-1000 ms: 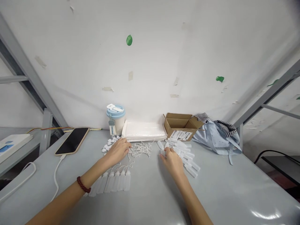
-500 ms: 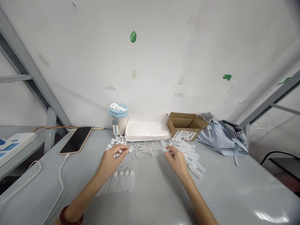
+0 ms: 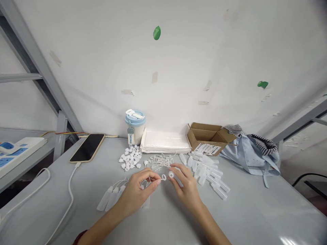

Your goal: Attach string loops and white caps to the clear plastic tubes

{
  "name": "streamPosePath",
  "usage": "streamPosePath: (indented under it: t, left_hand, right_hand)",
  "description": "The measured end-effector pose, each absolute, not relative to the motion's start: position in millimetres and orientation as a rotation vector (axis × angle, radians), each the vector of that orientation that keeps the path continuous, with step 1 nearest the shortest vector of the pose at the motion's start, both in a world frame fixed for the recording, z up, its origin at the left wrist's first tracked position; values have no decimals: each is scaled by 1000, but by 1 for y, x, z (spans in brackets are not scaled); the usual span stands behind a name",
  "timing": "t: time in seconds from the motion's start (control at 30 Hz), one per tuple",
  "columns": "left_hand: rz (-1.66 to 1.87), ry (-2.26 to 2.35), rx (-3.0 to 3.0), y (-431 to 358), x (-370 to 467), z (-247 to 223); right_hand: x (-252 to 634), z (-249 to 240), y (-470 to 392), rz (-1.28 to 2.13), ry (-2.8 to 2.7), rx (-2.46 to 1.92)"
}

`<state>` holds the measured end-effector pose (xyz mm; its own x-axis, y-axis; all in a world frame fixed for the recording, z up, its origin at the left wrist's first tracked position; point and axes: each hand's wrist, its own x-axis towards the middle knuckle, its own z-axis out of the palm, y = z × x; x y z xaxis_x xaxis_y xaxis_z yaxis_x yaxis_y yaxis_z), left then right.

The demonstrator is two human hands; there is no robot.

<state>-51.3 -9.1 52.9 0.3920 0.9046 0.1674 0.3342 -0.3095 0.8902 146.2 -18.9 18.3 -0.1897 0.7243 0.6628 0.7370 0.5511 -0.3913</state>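
My left hand [image 3: 141, 189] pinches a small white plastic strap, whose open ring [image 3: 163, 177] sticks out past the fingertips. Just right of that ring, my right hand [image 3: 186, 185] grips a small translucent bottle by its sides, its round mouth [image 3: 171, 174] facing the ring. The two are close but apart. Most of the held bottle is hidden by my fingers. Under and beside my left forearm lies a row of bottles [image 3: 104, 200] with straps attached, partly covered by the hand. Loose white straps [image 3: 160, 160] are heaped behind my hands.
Small white caps [image 3: 130, 157] form a pile at left, and loose bottles [image 3: 217, 190] at right. Behind stand a blue-lidded cup [image 3: 138, 131], stacked white packets [image 3: 166, 141], an open carton [image 3: 208, 148] and a blue cloth bag [image 3: 237, 153]. A charging phone [image 3: 88, 148] lies at far left.
Both hands have come together at the middle. My right hand has brought a bottle over from the right pile; my left has moved right and nearer, now with a strap ring showing.
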Motion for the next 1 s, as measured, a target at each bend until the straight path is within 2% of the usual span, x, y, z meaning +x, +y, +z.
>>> streamPosePath:
  t: [0.47, 1.0]
  left_hand:
    - [819, 1164, 1709, -11, -47, 52]
    - [914, 1184, 1759, -9, -49, 44]
  right_hand:
    - [137, 23, -25, -230, -2067, -1096]
    - [131, 19, -29, -73, -2150, -993]
